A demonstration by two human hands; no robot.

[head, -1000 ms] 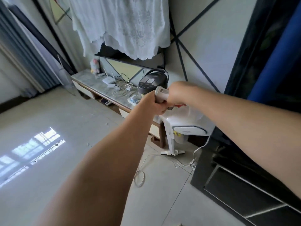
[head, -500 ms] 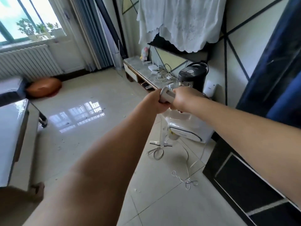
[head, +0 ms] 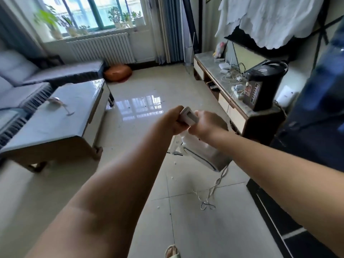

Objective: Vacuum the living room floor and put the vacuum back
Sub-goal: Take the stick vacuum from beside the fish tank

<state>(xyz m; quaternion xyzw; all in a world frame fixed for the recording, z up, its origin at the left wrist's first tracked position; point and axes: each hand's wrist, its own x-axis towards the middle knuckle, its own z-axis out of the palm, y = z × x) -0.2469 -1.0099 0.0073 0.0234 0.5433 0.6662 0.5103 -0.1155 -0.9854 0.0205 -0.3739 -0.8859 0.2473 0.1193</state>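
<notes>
Left hand (head: 174,121) and right hand (head: 205,123) both clench the white plastic vacuum handle (head: 187,116). The loose white cord (head: 214,190) trailing on the floor, possibly the vacuum's, could snag underfoot.

Coffee table (head: 55,127) left; TV stand (head: 232,101) right; floor (head: 145,94) between.

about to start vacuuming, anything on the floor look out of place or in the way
Yes. A loose white cord lies tangled on the tiled floor below the vacuum, where it could snag. Small white scraps are scattered near it, and an orange cushion sits by the radiator.
</notes>
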